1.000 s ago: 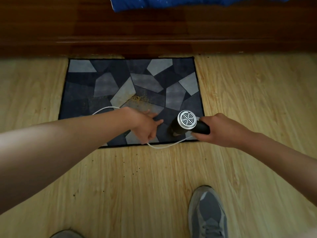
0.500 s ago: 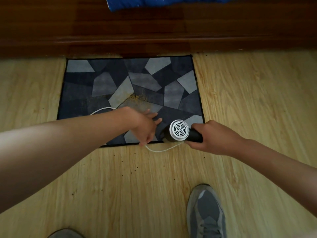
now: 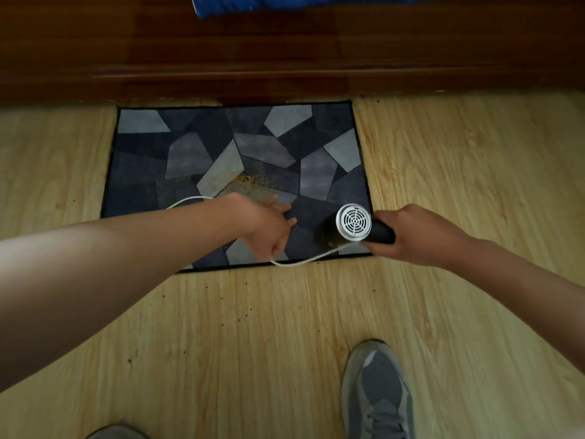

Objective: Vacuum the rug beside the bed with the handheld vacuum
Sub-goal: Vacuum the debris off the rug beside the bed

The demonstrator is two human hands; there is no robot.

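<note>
My right grip (image 3: 421,237) is closed around the black handle of the vacuum (image 3: 354,227). Its white grille faces up at me, and its body is over the near right corner of the rug (image 3: 202,153). My left grip (image 3: 269,229) is over the rug's near edge, fingers loosely spread. The white cord (image 3: 304,260) passes under it; I cannot tell whether it is pinched. Yellow crumbs (image 3: 250,179) lie mid-rug. The rug abuts the dark wooden bed frame (image 3: 285,58).
</note>
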